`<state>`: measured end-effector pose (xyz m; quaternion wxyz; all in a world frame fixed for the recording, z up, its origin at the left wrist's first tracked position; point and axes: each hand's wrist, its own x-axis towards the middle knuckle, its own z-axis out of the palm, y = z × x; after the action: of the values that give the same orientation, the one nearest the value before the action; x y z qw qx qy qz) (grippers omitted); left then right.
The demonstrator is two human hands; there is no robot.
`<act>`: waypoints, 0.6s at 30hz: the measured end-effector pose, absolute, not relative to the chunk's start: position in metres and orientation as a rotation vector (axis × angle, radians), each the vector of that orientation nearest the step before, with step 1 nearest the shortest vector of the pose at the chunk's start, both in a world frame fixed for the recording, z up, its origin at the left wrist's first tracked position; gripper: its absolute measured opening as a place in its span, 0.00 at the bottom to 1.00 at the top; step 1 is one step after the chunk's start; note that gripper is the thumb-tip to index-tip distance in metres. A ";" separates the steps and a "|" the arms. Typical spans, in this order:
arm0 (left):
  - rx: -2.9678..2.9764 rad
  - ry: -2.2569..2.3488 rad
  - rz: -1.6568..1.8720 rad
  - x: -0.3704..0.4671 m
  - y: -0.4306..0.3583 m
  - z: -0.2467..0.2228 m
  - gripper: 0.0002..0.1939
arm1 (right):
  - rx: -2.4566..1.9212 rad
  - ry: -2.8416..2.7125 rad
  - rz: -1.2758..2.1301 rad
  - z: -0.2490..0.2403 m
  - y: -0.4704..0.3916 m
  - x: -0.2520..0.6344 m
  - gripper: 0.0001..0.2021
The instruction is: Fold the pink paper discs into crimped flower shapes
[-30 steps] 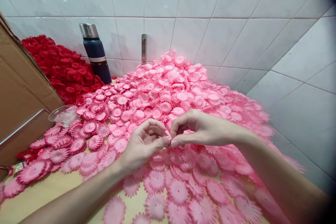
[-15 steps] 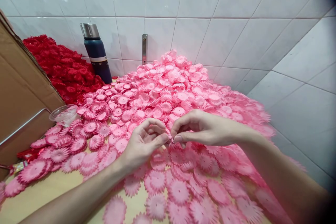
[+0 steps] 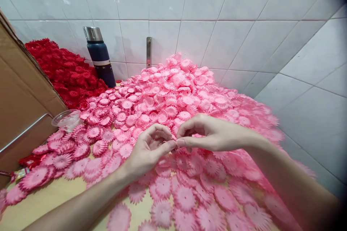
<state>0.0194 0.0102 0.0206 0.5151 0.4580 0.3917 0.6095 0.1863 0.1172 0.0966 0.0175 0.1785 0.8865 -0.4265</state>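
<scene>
My left hand (image 3: pixel 151 146) and my right hand (image 3: pixel 207 133) meet fingertip to fingertip over a heap of pink scalloped discs (image 3: pixel 173 86). Each hand pinches with thumb and fingers at the meeting point. A trace of pink shows between the fingertips, too small and too covered to name. Below the hands, more flat pink discs, some with a small centre hole, lie spread on the pale yellow tabletop (image 3: pixel 51 196).
A dark blue bottle (image 3: pixel 101 61) stands at the back left beside a pile of red discs (image 3: pixel 67 72). A cardboard box (image 3: pixel 24 79) and a clear plastic cup (image 3: pixel 66 119) are at the left. Tiled walls (image 3: pixel 244 43) rise behind and to the right.
The fingertips of my two hands are slightly closer together, and less pink shows between them. The view has shifted a little.
</scene>
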 end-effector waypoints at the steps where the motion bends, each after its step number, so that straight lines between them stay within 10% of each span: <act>1: 1.098 0.932 1.469 0.020 0.010 0.021 0.09 | 0.561 2.738 -1.339 0.097 0.119 0.188 0.16; 18: 1.104 0.891 1.457 0.020 0.010 0.020 0.09 | 0.471 2.697 -1.415 0.094 0.125 0.191 0.11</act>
<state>0.0200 0.0096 0.0197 0.5261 0.4617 0.3727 0.6093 0.1906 0.1249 0.0938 0.0298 0.1527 0.8747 -0.4590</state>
